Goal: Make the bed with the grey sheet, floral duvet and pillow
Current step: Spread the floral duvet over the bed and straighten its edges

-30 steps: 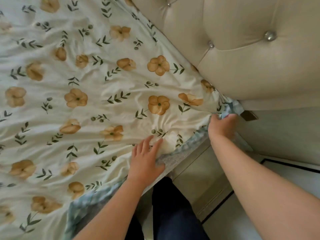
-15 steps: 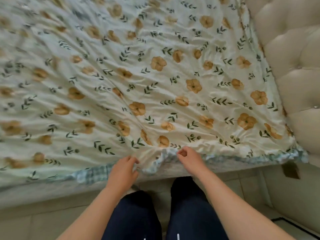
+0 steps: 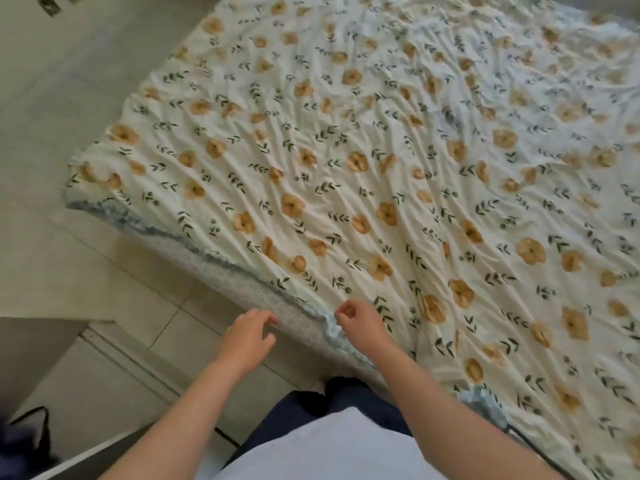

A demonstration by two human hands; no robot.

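Note:
The floral duvet lies spread and wrinkled over the whole bed, its blue checked underside showing along the near edge. Below that edge a grey patterned strip shows on the side of the mattress. My right hand sits on the near edge of the duvet, its thumb and fingers curled in a pinch on the fabric. My left hand hovers just off the mattress side with loosely curled fingers and holds nothing. No pillow is in view.
Pale floor tiles run along the left side and the foot of the bed. A dark bag stands at the lower left by a white furniture edge. My dark trousers are against the bed.
The view has swung from the headboard corner toward the foot of the bed, and the headboard is out of sight. My left hand has let go of the duvet edge.

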